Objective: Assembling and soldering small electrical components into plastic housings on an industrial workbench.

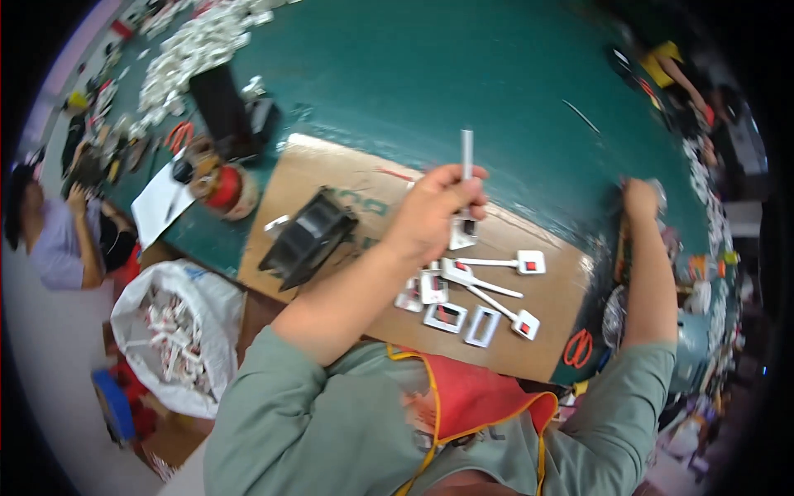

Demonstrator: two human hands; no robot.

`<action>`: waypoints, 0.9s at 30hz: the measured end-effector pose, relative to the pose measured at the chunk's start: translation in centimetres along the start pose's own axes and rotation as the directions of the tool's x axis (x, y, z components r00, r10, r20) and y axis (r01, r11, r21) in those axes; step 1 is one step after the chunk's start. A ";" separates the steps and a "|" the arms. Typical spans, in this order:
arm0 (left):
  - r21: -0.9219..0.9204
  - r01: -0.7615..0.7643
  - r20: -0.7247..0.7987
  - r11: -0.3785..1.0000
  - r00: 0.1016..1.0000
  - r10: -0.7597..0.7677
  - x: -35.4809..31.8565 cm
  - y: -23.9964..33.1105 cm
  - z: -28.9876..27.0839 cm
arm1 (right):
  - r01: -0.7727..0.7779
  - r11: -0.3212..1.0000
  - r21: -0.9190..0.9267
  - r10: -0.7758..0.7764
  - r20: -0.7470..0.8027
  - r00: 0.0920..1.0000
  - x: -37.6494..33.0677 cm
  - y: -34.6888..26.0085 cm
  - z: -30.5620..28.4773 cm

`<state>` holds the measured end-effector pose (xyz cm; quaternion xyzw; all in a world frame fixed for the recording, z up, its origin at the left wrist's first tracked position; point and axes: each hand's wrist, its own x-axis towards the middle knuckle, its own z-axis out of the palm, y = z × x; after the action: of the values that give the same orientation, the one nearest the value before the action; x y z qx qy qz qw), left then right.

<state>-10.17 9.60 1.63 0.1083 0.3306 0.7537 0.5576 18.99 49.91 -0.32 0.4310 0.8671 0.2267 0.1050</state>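
Observation:
My left hand (434, 207) is closed around a white plastic part with a long straight stem (467, 153), which points up out of the fingers; its squarish white end with a dark patch shows below them. Under that hand, on a sheet of brown cardboard (550, 322), lie several white stemmed parts, among them one with a red square on its head (530, 263). Two white rectangular frames (471, 328) lie near the cardboard's front edge. Far to the right, my right hand (641, 200) reaches to a clear, shiny object (659, 192); its fingers are mostly hidden.
A black plastic holder (310, 236) sits on the cardboard's left. Beyond it stand a jar with a red label (223, 190) and a dark upright box (222, 107). Orange-handled scissors (579, 348) lie front right. A white sack of parts (219, 310) stands left; another person (66, 227) sits behind it.

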 end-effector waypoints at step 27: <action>-0.001 0.075 0.068 0.997 0.995 -0.074 0.2 -0.3 0.9 | 0.147 0.913 0.381 -0.067 -0.217 0.974 -1.8 -4.0 -12.4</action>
<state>-9.50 10.21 2.09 0.1204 0.3137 0.7289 0.5965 12.67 42.62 8.55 0.3700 0.9234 0.0831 -0.0591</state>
